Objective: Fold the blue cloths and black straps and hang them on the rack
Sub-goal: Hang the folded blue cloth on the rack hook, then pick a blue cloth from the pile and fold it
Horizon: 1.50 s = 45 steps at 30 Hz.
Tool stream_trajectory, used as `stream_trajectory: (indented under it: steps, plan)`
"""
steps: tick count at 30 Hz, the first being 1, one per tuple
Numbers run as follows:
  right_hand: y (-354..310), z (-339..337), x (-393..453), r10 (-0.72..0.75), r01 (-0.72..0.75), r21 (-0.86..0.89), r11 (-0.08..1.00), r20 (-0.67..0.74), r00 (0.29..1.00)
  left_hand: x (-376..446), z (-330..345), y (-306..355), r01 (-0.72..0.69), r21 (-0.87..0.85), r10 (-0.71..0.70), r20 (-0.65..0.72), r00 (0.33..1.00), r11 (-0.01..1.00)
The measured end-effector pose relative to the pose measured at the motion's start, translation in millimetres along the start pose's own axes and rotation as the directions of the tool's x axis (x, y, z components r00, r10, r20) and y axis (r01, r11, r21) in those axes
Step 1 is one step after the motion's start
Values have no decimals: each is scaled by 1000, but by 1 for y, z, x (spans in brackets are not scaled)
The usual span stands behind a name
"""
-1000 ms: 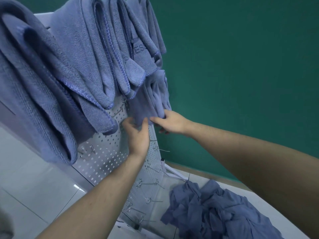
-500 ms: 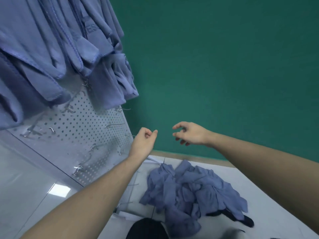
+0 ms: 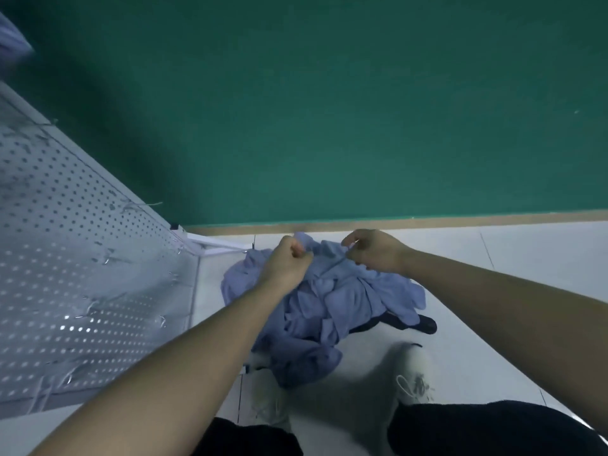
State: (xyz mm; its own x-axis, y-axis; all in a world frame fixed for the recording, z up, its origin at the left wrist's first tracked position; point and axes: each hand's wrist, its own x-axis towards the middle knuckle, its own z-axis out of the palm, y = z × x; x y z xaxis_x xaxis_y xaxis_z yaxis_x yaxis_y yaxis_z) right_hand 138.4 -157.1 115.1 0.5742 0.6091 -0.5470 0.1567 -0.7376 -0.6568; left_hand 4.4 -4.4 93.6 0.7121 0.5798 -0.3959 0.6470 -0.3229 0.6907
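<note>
Both hands were out over the cloths (image 3: pixel 332 301), a crumpled blue pile on the white floor (image 3: pixel 526 268) near the base of the green wall (image 3: pixel 329 110). The left hand (image 3: pixel 288 263) was closed into a fist above the pile's far left part, fingers curled in, thumb side toward the right hand. It was just at the cloth's top edge; I couldn't tell whether it pinched fabric or held nothing. The right hand (image 3: pixel 375 251) was beside it, a little apart, fingers bent and bunched at the tips, narrow. It looked level with a fold of cloth, but contact was unclear because of blur.

A black strap (image 3: pixel 408 320) lay partly under the pile's right side, one dark end sticking out on the floor. More dark fabric showed at the pile's near edge, too small to tell what.

The rack (image 3: pixel 82 274), a white perforated panel with small wire hooks, ran along the left, leaning across the frame down to the floor corner. A bit of blue cloth showed at the top left corner, blurred.

Two white shoes (image 3: pixel 411 376) stood on the floor just near the pile, the left one partly covered by cloth. Black trousers (image 3: pixel 493 429) filled the bottom edge.
</note>
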Motion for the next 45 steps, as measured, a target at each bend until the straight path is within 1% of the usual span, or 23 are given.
stream_trajectory:
  steps: [3,6,9,11,14,15,19,21,22,25,28,29,31,33,36,37,39,40,42,45]
  plan:
    - [38,20,35,21,-20,-76,997,5,1000,31,32,-24,53,41,-55,60,997,998]
    - [71,37,69,74,-65,-170,983,52,996,60,62,-51,90,78,-98,110,989,993]
    - [98,59,105,97,-48,-341,939,130,987,85,91,-81,137,80,-149,161,976,987]
    - [113,75,126,62,1,-405,914,143,988,97,108,-98,147,87,-160,173,972,985]
    - [130,93,144,6,43,-403,914,120,993,104,131,-114,136,45,-141,176,974,990]
    - [134,97,148,-12,59,-428,902,113,993,106,138,-118,132,29,-135,174,975,991]
    - [149,108,157,-26,74,-602,795,88,996,106,151,-126,135,43,-141,191,971,990]
    - [155,110,154,-102,98,-672,734,35,994,104,150,-129,113,53,-122,219,968,992]
    - [156,110,151,-138,101,-675,731,-2,990,103,149,-130,93,45,-101,230,968,995]
    - [153,100,138,-228,139,-624,769,-65,971,101,138,-127,46,36,-53,236,970,998]
    - [139,80,122,-313,216,-511,832,-111,943,95,122,-117,24,15,-27,243,970,1000]
    - [131,73,115,-319,224,-455,862,-141,937,91,115,-112,5,19,-9,252,968,1000]
    - [110,59,100,-267,202,-297,933,-196,944,84,102,-97,-21,8,18,262,965,1000]
    - [87,45,85,-216,191,-123,974,-234,948,75,89,-78,-32,-49,44,264,963,998]
    - [56,28,60,-231,247,19,969,-286,930,61,71,-54,-87,-141,113,189,975,986]
    - [46,24,51,-248,274,45,961,-300,921,53,62,-44,-79,-177,112,183,977,981]
    - [29,18,33,-279,320,75,944,-333,901,31,46,-23,-39,-260,94,205,974,965]
    - [21,16,23,-294,343,86,935,-353,888,21,39,-16,-44,-304,112,208,972,952]
    - [5,13,4,-323,395,118,911,-390,862,3,29,-7,-83,-368,157,177,972,926]
    - [-18,6,-23,-332,447,171,878,-457,825,-23,13,2,-84,-389,134,103,986,917]
